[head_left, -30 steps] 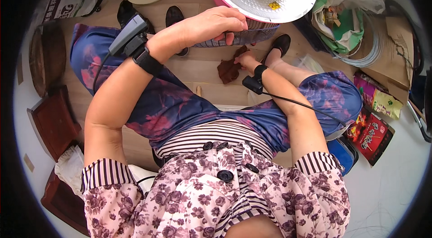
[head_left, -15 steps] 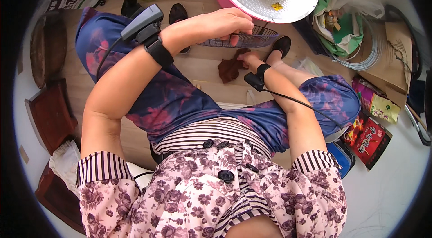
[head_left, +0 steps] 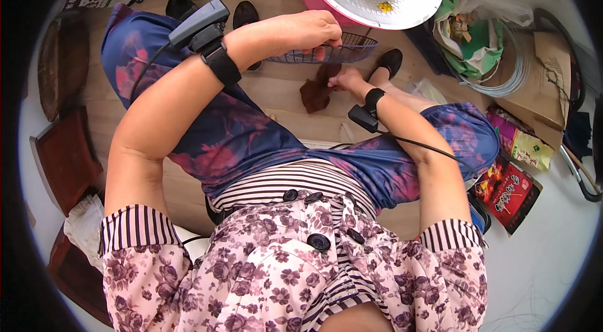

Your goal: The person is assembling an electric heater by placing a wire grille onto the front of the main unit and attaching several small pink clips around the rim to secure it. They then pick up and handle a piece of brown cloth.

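Note:
My left hand [head_left: 308, 32] is closed on the rim of a round grey-blue wire grille [head_left: 359, 49], held tilted above the floor between my knees. The fingertips are partly hidden behind the hand. Lower and to the right, my right hand [head_left: 345, 79] pinches a brown cloth [head_left: 316, 94], which hangs down to the left. The cloth's upper end reaches the lower edge of the grille; I cannot tell whether they touch. Just beyond stands a pink dish-shaped heater [head_left: 408, 8] with a silver reflector and a small yellow patch in its bowl.
At the right are a green and white bag [head_left: 468, 49], a coil of wire [head_left: 512, 74], a cardboard piece [head_left: 540, 93] and a red packet [head_left: 509, 194]. Brown wooden pieces [head_left: 66, 156] line the left. Dark shoes [head_left: 245, 15] stand on the wooden floor.
The grille and my left hand have shifted slightly left. My right hand has moved a little up relative to the floor, and the cloth's upper part now lies closer to the grille.

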The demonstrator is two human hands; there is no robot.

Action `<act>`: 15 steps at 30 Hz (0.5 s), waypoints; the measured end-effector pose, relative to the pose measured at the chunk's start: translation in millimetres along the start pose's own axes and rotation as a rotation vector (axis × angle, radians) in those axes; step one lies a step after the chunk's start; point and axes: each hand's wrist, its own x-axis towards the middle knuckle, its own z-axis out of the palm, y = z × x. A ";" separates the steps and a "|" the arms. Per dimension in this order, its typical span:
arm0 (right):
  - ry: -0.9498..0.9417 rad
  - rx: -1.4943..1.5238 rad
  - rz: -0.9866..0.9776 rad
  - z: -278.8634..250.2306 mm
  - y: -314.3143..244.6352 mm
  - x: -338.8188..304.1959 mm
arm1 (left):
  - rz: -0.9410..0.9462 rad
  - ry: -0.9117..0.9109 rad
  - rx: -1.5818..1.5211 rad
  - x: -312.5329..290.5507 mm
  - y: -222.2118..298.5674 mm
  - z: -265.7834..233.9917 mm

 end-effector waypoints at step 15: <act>-0.680 0.061 -0.663 -59.8 -106.0 -196.1 | 0.185 -0.038 0.194 22.0 -26.2 12.6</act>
